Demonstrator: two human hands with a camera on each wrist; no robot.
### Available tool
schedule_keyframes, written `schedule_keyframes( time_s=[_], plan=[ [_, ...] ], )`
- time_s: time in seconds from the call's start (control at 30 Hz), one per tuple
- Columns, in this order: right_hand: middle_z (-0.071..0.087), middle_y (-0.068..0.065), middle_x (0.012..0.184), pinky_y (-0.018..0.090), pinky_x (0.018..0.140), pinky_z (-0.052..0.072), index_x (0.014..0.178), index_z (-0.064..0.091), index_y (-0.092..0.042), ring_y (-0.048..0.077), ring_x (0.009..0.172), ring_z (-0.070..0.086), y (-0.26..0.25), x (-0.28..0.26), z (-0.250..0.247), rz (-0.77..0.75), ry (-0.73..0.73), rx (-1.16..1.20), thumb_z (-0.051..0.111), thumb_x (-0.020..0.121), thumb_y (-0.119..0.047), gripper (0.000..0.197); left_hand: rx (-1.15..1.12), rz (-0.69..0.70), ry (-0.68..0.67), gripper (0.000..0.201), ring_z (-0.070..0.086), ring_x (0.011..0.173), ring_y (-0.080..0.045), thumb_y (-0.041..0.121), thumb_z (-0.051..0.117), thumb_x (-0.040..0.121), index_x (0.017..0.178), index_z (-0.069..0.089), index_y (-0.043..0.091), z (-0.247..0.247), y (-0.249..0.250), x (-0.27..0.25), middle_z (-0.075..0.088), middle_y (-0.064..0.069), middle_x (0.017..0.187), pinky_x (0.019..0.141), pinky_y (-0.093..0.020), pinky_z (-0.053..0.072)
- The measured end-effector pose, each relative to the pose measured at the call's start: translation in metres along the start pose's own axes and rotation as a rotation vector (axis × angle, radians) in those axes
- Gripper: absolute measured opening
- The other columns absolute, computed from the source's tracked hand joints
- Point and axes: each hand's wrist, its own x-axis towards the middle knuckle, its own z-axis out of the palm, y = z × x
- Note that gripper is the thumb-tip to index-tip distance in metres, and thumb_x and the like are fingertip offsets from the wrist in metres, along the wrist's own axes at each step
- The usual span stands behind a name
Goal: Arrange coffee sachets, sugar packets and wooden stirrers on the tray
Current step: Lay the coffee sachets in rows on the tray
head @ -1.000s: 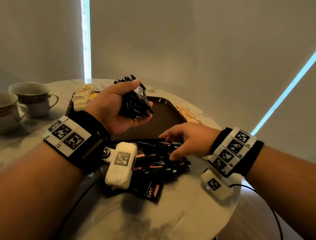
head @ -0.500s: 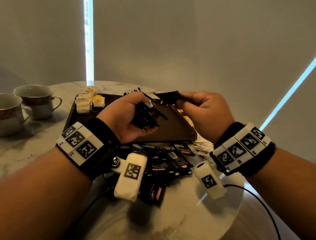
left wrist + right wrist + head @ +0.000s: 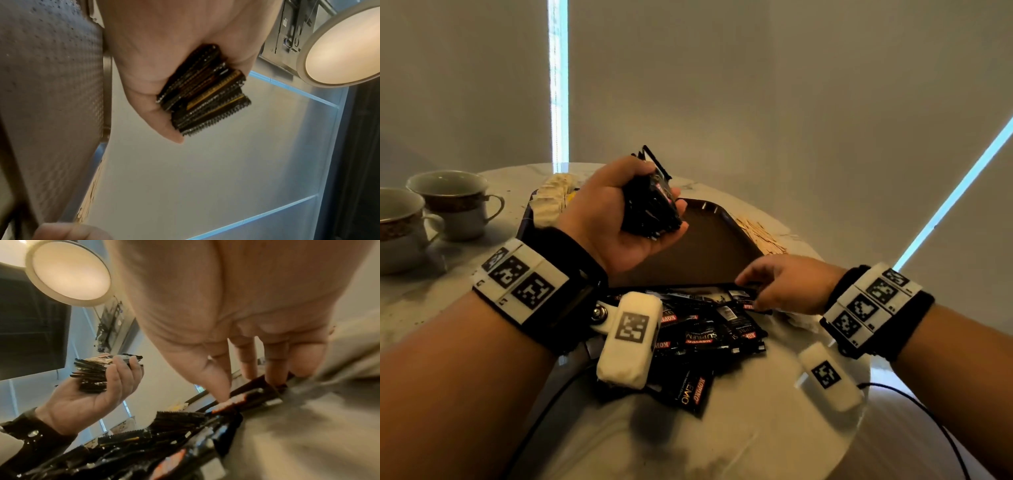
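My left hand (image 3: 619, 209) is raised above the dark brown tray (image 3: 709, 246) and grips a thick stack of black coffee sachets (image 3: 650, 205), whose serrated edges show in the left wrist view (image 3: 205, 95). My right hand (image 3: 784, 287) is down at the tray's front edge. Its thumb and fingertips (image 3: 275, 374) pinch the ends of one coffee sachet (image 3: 252, 394) lying on top of the loose sachet pile (image 3: 709, 335) on the table. Pale sugar packets (image 3: 551, 202) are stacked in the tray's far left corner. Wooden stirrers (image 3: 760, 233) lie on the table right of the tray.
Two patterned cups (image 3: 455, 202) (image 3: 397, 226) stand at the left of the round marble table (image 3: 756, 438). A few pale packets (image 3: 801, 320) lie under my right wrist. Cables hang off the table's near edge.
My right hand, half a second ago up beside the left-hand stack with a sachet, has dropped back onto the pile. The left hand with its stack stayed over the tray.
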Motion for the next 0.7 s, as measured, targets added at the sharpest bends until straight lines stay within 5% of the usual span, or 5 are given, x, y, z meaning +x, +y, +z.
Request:
schedule_keyframes(
  time_s=[0.23, 0.4, 0.57, 0.7],
  plan=[
    [0.056, -0.019, 0.114, 0.032, 0.097, 0.049, 0.127, 0.060, -0.040, 0.007, 0.109, 0.055, -0.003, -0.002, 0.006, 0.019, -0.027, -0.247, 0.078, 0.081, -0.017, 0.055, 0.022, -0.010, 0.025, 0.026, 0.072, 0.078, -0.022, 0.032, 0.056, 0.094, 0.106, 0.064, 0.010, 0.002, -0.001, -0.002, 0.068, -0.010, 0.100, 0.070, -0.038, 0.061],
    [0.060, -0.014, 0.120, 0.024, 0.084, 0.048, 0.130, 0.058, -0.038, 0.009, 0.107, 0.058, -0.005, 0.000, 0.017, -0.018, -0.024, -0.274, 0.083, 0.076, -0.020, 0.062, 0.021, -0.014, 0.021, 0.027, 0.072, 0.074, -0.022, 0.031, 0.055, 0.094, 0.107, 0.063, 0.009, 0.002, 0.000, -0.003, 0.068, -0.010, 0.097, 0.069, -0.038, 0.061],
    [0.063, -0.012, 0.112, 0.034, 0.092, 0.054, 0.123, 0.062, -0.036, 0.011, 0.103, 0.061, -0.014, 0.004, 0.023, -0.053, 0.010, -0.260, 0.085, 0.075, -0.026, 0.054, 0.011, -0.014, 0.027, 0.026, 0.072, 0.074, -0.022, 0.031, 0.055, 0.095, 0.105, 0.063, 0.009, 0.002, 0.000, -0.004, 0.068, -0.010, 0.095, 0.069, -0.038, 0.061],
    [0.066, -0.013, 0.105, 0.027, 0.086, 0.053, 0.115, 0.066, -0.034, 0.008, 0.097, 0.062, -0.016, 0.007, 0.024, -0.068, 0.060, -0.288, 0.082, 0.078, -0.022, 0.042, 0.007, -0.016, 0.033, 0.028, 0.072, 0.074, -0.022, 0.031, 0.056, 0.094, 0.109, 0.063, 0.008, 0.002, 0.000, -0.005, 0.067, -0.011, 0.098, 0.070, -0.040, 0.061]
  ],
)
